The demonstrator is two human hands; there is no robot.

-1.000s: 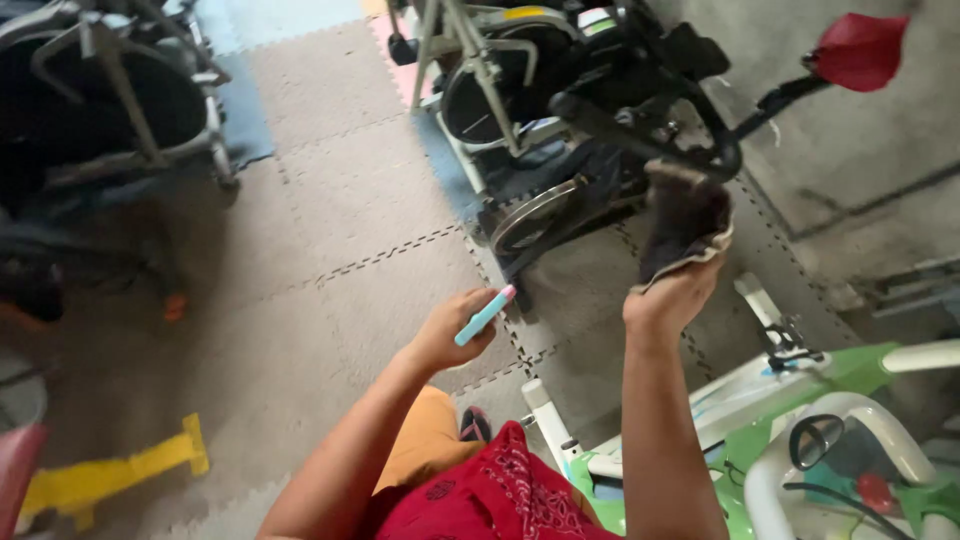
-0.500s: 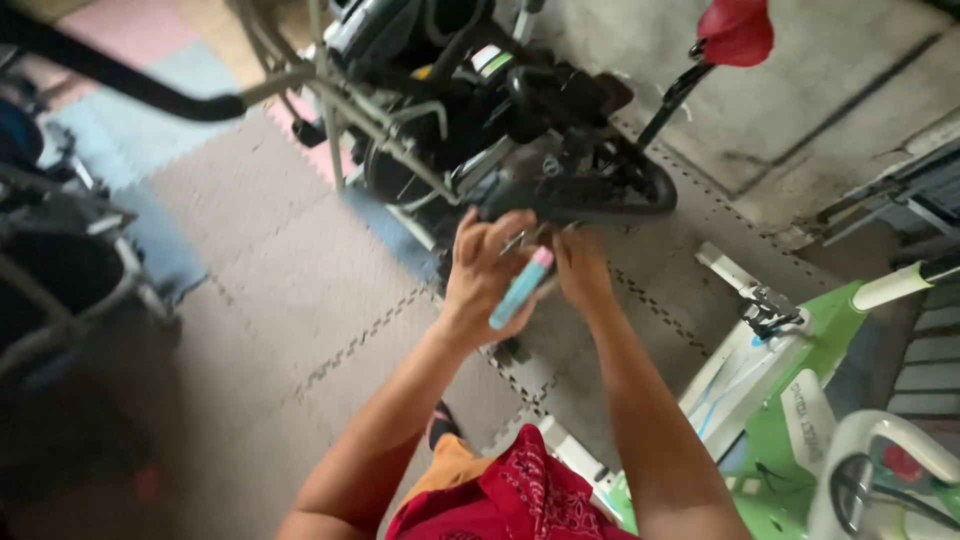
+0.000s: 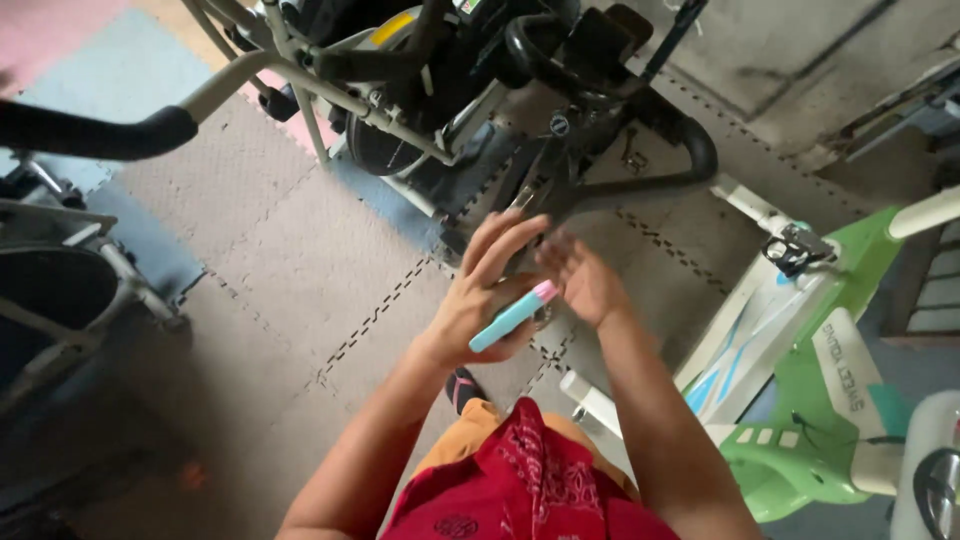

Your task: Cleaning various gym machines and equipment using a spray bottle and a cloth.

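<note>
Turquoise pen-shaped tool (image 3: 514, 315) with a pink cap lies pinched across the left hand (image 3: 487, 290), fingers half curled; the right hand (image 3: 585, 282), open and empty, hovers beside the cap. Steady it firmly over the black exercise bike (image 3: 480, 80).

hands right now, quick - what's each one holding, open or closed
Left hand: fingers spread, light blue and pink pen-like tool held against palm.
Right hand: open, holds nothing.
</note>
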